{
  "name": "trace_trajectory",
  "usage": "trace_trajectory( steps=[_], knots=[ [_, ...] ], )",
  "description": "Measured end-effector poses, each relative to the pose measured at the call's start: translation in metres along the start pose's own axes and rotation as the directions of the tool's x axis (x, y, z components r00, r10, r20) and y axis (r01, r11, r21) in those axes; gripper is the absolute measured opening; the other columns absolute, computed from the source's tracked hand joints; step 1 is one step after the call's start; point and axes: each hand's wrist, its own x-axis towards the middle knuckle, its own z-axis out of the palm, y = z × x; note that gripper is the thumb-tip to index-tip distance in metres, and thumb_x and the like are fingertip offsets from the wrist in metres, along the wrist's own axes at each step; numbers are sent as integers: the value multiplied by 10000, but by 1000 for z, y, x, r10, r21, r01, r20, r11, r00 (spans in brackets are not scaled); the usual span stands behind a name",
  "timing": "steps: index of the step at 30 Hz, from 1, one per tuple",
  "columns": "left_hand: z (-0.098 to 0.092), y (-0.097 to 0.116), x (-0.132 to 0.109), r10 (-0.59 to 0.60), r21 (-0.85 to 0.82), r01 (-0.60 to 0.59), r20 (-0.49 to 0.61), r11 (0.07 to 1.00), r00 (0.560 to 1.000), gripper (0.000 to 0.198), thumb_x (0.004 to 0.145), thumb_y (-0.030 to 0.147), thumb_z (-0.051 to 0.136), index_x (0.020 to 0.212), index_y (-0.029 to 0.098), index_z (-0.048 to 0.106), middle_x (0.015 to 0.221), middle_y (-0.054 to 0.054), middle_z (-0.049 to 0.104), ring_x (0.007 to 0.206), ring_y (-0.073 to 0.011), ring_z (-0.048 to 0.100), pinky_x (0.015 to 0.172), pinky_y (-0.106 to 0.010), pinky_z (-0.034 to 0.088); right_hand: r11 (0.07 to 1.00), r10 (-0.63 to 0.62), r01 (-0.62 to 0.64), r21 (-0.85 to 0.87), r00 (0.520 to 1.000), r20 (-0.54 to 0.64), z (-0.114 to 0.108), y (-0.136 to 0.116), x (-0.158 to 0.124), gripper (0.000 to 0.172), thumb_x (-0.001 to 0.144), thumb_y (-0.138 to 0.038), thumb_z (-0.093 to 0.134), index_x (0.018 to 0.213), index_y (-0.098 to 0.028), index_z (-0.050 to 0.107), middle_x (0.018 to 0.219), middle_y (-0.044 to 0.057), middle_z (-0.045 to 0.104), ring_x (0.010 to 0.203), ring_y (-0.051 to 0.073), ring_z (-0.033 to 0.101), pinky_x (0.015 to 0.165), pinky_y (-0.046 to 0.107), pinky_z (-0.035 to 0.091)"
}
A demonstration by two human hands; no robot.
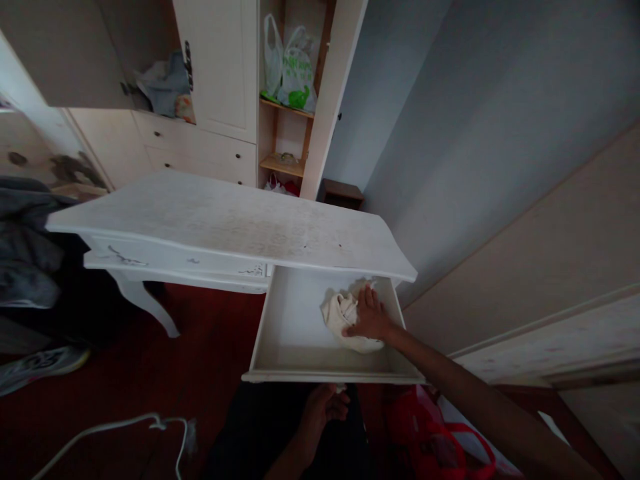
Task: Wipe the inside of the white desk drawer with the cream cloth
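Observation:
A crumpled cream cloth (360,343) lies in the pulled-out white drawer (295,320), toward its right side. My right hand (369,317) is over the cloth and holds it against the drawer bottom, thumb on the cloth and fingers reaching toward the back. Below the drawer front, my left hand (323,410) has its fingers curled at a small pale knob (341,388). Part of that grip is hidden by the hand itself.
The drawer belongs to a white desk (215,213) with a stained top. Behind stands a wardrobe (220,67) with plastic bags (295,73) on a shelf. A red bag (415,420) sits on the floor at right, a white cable (115,423) at left. A wall (500,200) runs along the right.

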Motion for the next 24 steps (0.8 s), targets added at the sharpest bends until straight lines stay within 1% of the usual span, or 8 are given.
trace_trajectory(
  steps=[3, 6, 11, 13, 16, 20, 22, 24],
  knots=[
    [-1, -1, 1, -5, 9, 5, -2, 1000, 1000, 699, 507, 688, 819, 846, 87, 706, 718, -108, 711, 560, -174, 632, 528, -282, 472, 999, 1, -2, -34, 1000, -25, 6, 3, 8, 1498, 460, -740, 778, 1562, -33, 51, 1599, 308, -74, 1479, 446, -89, 1154, 604, 68],
    [-2, -2, 3, -13, 20, 14, -17, 1000, 1000, 743, 469, 713, 817, 846, 81, 709, 716, -114, 711, 552, -174, 630, 511, -279, 469, 995, 19, -21, -100, 1000, -16, 7, 8, 20, 1525, 453, -815, 717, 1556, 1, 51, 1604, 302, -49, 1480, 429, -120, 1162, 577, -38],
    [-1, 3, 3, -50, 38, 51, -25, 998, 998, 781, 367, 722, 839, 799, 83, 714, 703, -114, 716, 542, -170, 629, 510, -277, 484, 986, -30, 34, -163, 999, 31, -2, 10, 26, 1439, 512, -840, 671, 1521, 68, 193, 1582, 331, 141, 1484, 456, 21, 1179, 533, 0],
    [0, 7, 0, -47, 33, 47, -2, 998, 999, 744, 403, 698, 849, 807, 87, 721, 722, -112, 725, 567, -164, 641, 530, -268, 496, 975, -76, 73, -209, 997, -6, -7, 8, 21, 1346, 555, -841, 650, 1485, 70, 308, 1542, 341, 263, 1472, 471, 89, 1173, 548, 0],
    [3, 12, -5, -42, 24, 42, 34, 999, 999, 701, 449, 677, 851, 820, 95, 731, 735, -104, 732, 584, -156, 648, 545, -257, 506, 956, -124, 107, -275, 991, -45, -11, 3, 13, 1097, 656, -813, 609, 1370, 16, 524, 1417, 329, 474, 1423, 477, 247, 1160, 578, 29],
    [7, 17, -11, -20, 25, 20, 36, 999, 999, 674, 489, 673, 840, 828, 100, 737, 738, -94, 731, 583, -143, 643, 548, -246, 502, 952, -158, 131, -276, 984, -79, -11, -2, 5, 742, 784, -664, 605, 1158, -27, 677, 1187, 280, 652, 1194, 398, 548, 1104, 490, 276],
    [9, 18, -13, -15, 31, 14, 37, 999, 999, 676, 492, 679, 835, 829, 102, 737, 736, -92, 728, 583, -142, 641, 548, -246, 500, 960, -172, 140, -242, 978, -119, -8, -2, 2, 621, 808, -581, 618, 1106, -40, 689, 1126, 252, 674, 1118, 360, 595, 1056, 454, 354],
    [11, 18, -13, -19, 36, 18, 26, 999, 999, 691, 480, 693, 831, 827, 103, 735, 732, -91, 724, 586, -146, 642, 550, -252, 500, 967, -207, 175, -187, 964, -165, -4, 1, -1, 539, 788, -535, 658, 1073, -79, 694, 1177, 234, 656, 1196, 357, 551, 1060, 448, 366]
  ],
)
